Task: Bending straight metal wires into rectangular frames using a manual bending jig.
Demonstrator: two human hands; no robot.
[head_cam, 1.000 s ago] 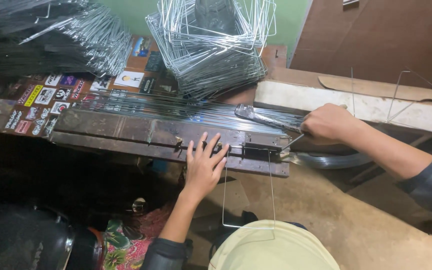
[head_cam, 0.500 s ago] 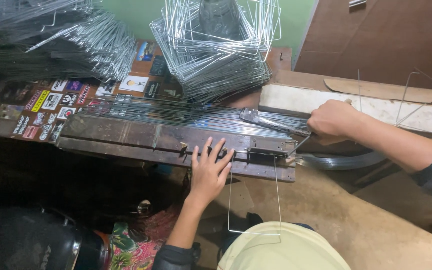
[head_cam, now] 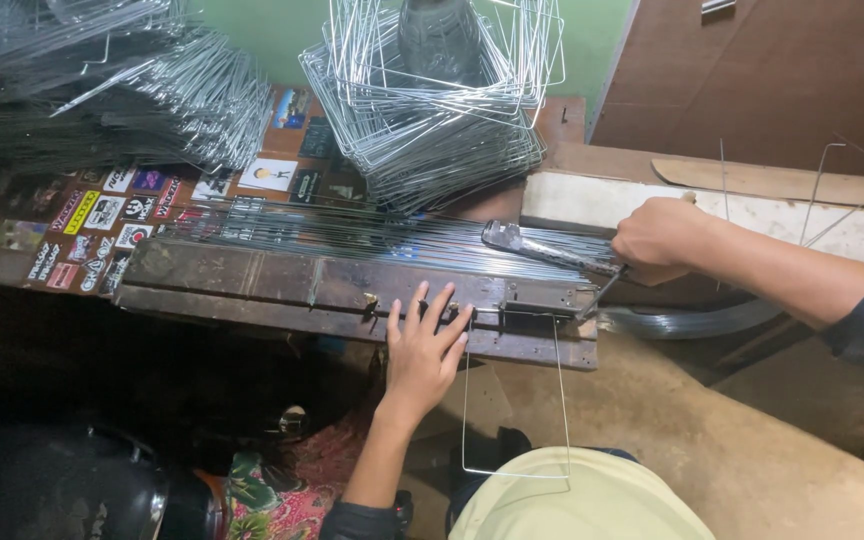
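Left hand (head_cam: 422, 350) lies spread, pressing a bent wire (head_cam: 512, 400) against the metal jig (head_cam: 352, 295) on the counter (head_cam: 72, 240); right hand (head_cam: 662, 238), just beyond, grips the lever handle (head_cam: 542, 245), mid-bend.

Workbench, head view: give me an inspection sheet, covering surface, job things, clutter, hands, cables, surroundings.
Surface: wooden bench with stickers at its left end.
Job's things: bent wire hangs from the metal jig; straight wires lie behind it.
Clutter: stack of bent wire frames; wire bundle at upper left.
Hands: left hand lies flat on the bench edge; right hand closed on the lever handle.
Cables: nothing seen.
Surroundings: green wall, brown board, dirt floor.
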